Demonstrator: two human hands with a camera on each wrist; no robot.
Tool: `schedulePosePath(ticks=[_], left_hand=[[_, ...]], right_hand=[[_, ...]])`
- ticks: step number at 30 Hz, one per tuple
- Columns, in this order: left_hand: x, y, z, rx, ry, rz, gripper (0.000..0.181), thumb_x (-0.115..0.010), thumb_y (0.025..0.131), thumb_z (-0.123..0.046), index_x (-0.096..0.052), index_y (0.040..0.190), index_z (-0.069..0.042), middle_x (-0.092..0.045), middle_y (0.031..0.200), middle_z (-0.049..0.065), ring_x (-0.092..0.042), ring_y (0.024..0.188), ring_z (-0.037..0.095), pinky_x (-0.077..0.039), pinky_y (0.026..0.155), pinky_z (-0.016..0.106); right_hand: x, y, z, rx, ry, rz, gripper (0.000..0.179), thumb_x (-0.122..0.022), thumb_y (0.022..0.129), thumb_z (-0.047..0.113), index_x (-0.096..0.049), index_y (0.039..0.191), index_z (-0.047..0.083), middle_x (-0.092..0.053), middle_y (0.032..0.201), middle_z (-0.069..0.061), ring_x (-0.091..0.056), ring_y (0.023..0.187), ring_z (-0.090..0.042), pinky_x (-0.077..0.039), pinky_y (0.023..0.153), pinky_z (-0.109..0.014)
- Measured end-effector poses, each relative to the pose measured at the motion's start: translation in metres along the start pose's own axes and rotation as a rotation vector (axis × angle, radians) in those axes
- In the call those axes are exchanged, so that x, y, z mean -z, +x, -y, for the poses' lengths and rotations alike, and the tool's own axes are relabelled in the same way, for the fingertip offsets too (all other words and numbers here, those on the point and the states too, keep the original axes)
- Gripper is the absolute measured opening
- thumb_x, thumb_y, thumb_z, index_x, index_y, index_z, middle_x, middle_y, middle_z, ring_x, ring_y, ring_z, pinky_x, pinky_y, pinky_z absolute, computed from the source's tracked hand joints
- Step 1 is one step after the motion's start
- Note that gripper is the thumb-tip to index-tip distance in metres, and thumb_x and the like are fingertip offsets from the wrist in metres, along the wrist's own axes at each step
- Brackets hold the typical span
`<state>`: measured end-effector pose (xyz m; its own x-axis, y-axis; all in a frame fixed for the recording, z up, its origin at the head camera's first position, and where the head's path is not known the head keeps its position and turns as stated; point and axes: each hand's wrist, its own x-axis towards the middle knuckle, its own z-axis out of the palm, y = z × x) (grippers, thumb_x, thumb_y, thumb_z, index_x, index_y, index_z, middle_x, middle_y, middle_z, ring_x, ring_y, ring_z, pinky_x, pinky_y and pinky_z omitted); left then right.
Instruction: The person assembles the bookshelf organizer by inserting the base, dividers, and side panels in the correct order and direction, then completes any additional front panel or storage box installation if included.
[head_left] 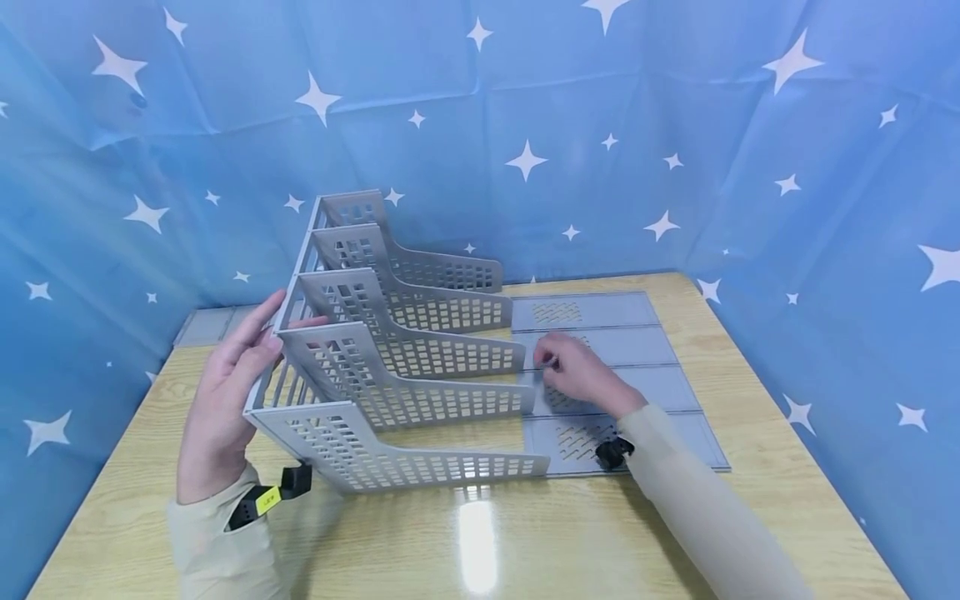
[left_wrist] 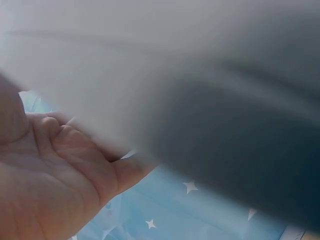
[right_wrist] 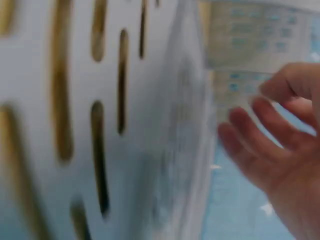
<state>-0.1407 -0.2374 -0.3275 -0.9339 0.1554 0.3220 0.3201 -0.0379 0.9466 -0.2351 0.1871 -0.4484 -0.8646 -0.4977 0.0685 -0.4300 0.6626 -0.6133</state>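
Note:
A grey plastic file rack with several upright perforated dividers stands on the wooden table. My left hand grips the barred side at its left, the thumb along the edge and a fingertip showing past the bars. In the left wrist view that palm lies beneath a blurred grey surface. Flat grey panels with slotted patches lie to the right of the dividers. Over these panels hovers my right hand, fingers loosely curled. Nothing shows between those fingers in the right wrist view.
A smaller flat grey piece lies at the table's back left, partly behind my left hand. The wooden table runs back to a blue star-patterned cloth, which rises behind it and along both sides.

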Motion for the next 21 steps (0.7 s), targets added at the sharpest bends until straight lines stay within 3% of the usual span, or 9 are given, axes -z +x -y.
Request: schedulePosePath(ticks=[3, 5, 7, 11, 16, 21], left_hand=[[0.000, 0.000, -0.001, -0.015, -0.010, -0.007, 0.051, -0.040, 0.111, -0.012, -0.033, 0.161, -0.007, -0.070, 0.133, 0.002, -0.060, 0.127, 0.017, -0.048, 0.100, 0.024], [0.000, 0.001, -0.001, -0.018, -0.019, -0.009, 0.051, -0.040, 0.111, -0.012, -0.034, 0.161, -0.007, -0.070, 0.133, 0.002, -0.061, 0.126, 0.017, -0.047, 0.101, 0.024], [0.001, 0.001, -0.002, -0.015, -0.024, -0.010, 0.051, -0.040, 0.111, -0.012, -0.034, 0.161, -0.007, -0.070, 0.133, 0.002, -0.061, 0.126, 0.017, -0.047, 0.100, 0.024], [0.001, 0.000, -0.002, -0.003, -0.024, -0.011, 0.051, -0.040, 0.111, -0.013, -0.035, 0.162, -0.011, -0.070, 0.133, 0.001, -0.061, 0.126, 0.017, -0.049, 0.099, 0.024], [0.001, -0.001, -0.002, 0.006, -0.011, -0.012, 0.051, -0.041, 0.111, -0.014, -0.035, 0.162, -0.012, -0.069, 0.134, 0.001, -0.060, 0.126, 0.018, -0.051, 0.097, 0.024], [-0.001, -0.001, -0.002, 0.021, -0.002, -0.014, 0.051, -0.042, 0.111, -0.016, -0.035, 0.162, -0.012, -0.069, 0.135, 0.001, -0.058, 0.127, 0.019, -0.049, 0.098, 0.024]], right_hand=[[0.002, -0.014, 0.007, 0.114, -0.028, 0.123, 0.009, -0.066, 0.092, -0.002, -0.065, 0.085, 0.004, -0.061, 0.090, -0.005, -0.054, 0.080, -0.015, -0.048, 0.072, -0.035], [0.000, -0.020, 0.010, 0.174, -0.039, 0.169, 0.022, -0.069, 0.097, 0.007, -0.061, 0.076, 0.008, -0.060, 0.086, 0.000, -0.049, 0.075, -0.010, -0.042, 0.069, -0.031], [-0.003, -0.024, 0.012, 0.213, -0.054, 0.160, 0.035, -0.069, 0.100, 0.014, -0.055, 0.069, 0.008, -0.061, 0.083, 0.002, -0.047, 0.071, -0.005, -0.040, 0.067, -0.029], [-0.006, -0.028, 0.014, 0.227, -0.064, 0.108, 0.039, -0.068, 0.101, 0.014, -0.056, 0.064, 0.012, -0.057, 0.076, 0.010, -0.043, 0.063, -0.001, -0.040, 0.064, -0.025], [-0.007, -0.032, 0.014, 0.220, -0.047, 0.121, 0.047, -0.067, 0.101, 0.013, -0.042, 0.062, 0.018, -0.036, 0.066, 0.012, -0.031, 0.056, -0.001, -0.036, 0.061, -0.023], [-0.008, -0.036, 0.013, 0.211, -0.044, 0.116, 0.048, -0.067, 0.101, 0.012, -0.040, 0.063, 0.021, -0.035, 0.066, 0.013, -0.030, 0.056, -0.001, -0.036, 0.061, -0.023]])
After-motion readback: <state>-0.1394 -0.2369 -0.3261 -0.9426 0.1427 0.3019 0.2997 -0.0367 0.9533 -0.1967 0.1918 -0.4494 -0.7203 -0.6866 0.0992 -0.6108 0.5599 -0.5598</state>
